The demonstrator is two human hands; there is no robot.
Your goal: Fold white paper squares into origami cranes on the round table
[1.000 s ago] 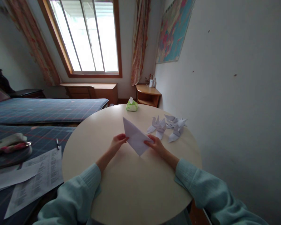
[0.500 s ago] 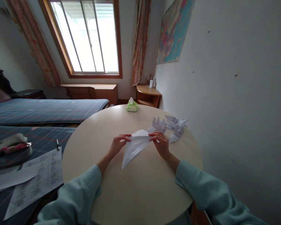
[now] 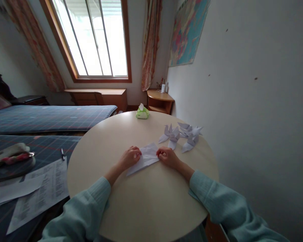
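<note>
A folded sheet of white paper (image 3: pixel 148 155) lies low over the round table (image 3: pixel 151 205), between my two hands. My left hand (image 3: pixel 131 156) is closed, its fingers curled on the paper's left part. At the right edge my right hand (image 3: pixel 167 156) pinches the paper between thumb and fingers. One pointed end of the sheet sticks out below my left hand. Just beyond my right hand stand several folded paper figures (image 3: pixel 190 136) with pointed tips, grouped on the table's right side.
A green tissue pack (image 3: pixel 142 112) sits at the table's far edge. On the left, a bed (image 3: pixel 40 117) and printed sheets (image 3: pixel 45 188) with a pen (image 3: pixel 62 154) lie beside the table. A white wall (image 3: pixel 255 117) runs along the right.
The paper has come down flatter toward the table, and its lower point has swung left and up. Both hands have moved slightly downward, and their fingers are more curled.
</note>
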